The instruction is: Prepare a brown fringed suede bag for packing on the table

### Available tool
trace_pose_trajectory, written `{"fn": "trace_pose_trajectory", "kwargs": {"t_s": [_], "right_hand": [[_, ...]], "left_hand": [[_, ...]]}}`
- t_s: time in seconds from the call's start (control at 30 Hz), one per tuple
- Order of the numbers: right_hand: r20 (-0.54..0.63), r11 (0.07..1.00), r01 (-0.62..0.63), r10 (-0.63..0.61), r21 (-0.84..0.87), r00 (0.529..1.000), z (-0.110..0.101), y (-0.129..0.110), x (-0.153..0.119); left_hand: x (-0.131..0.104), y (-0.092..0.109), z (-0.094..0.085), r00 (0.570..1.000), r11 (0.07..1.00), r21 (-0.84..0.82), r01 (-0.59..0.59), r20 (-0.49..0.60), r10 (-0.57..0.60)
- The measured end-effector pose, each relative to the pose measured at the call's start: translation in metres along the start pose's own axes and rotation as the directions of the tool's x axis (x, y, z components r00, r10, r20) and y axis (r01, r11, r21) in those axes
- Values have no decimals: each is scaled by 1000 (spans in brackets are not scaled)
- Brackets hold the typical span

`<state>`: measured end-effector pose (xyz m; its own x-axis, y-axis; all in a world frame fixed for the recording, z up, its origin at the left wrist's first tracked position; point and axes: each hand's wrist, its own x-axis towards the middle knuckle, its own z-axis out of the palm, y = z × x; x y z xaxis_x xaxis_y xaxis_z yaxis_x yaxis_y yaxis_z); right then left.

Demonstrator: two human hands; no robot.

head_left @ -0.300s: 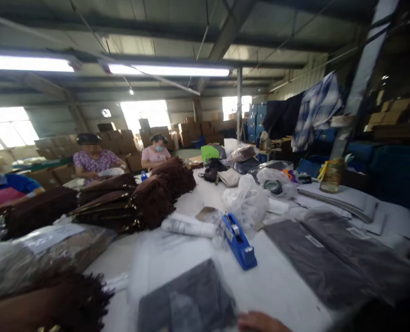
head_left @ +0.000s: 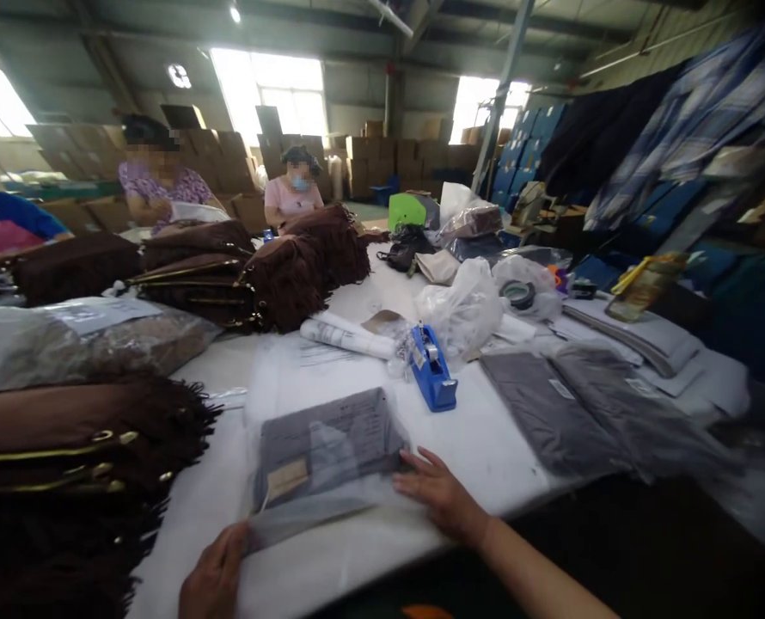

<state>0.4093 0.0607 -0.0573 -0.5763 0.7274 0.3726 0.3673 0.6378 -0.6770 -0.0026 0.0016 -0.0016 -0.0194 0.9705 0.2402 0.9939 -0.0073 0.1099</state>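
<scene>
Lower centre of frame: a grey folded item already inside a clear plastic bag (head_left: 324, 451), lying flat on the white tabletop (head_left: 486, 438). Left hand (head_left: 215, 576) at the bag's near corner, fingers pinching the loose open flap. Right hand (head_left: 437, 494) flat on the bag's right edge, fingers spread, pressing it down.

Judged progress: item is bagged, flap not yet folded or sealed (blue tape dispenser (head_left: 431, 368) stands near, above centre, untouched). Unbagged grey pieces (head_left: 550, 413) lie at right; brown fringed bags (head_left: 79, 447) stacked at lower left. Other people sit at upper left.
</scene>
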Motion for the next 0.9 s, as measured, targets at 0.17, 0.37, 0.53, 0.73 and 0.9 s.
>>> {"fn": "trace_pose_trajectory", "kwargs": {"t_s": [0.17,0.37,0.53,0.73,0.9], "right_hand": [[-149,978,-187,200,96,968,19,-6,5],[-214,859,-509,507,52,835,27,-26,12],[-197,790,-614,601,-5,775,29,-32,25],[-186,670,-649,733,360,654,13,-13,27],[-385,613,-631,790,476,477,-44,36,24]], "left_hand": [[-8,-12,0,986,975,162,-153,-38,161],[7,6,-21,966,911,321,-258,114,234],[48,96,-17,939,941,-8,-338,65,337],[54,133,23,917,948,-95,-304,240,318],[52,106,45,932,937,-200,-287,167,321]]}}
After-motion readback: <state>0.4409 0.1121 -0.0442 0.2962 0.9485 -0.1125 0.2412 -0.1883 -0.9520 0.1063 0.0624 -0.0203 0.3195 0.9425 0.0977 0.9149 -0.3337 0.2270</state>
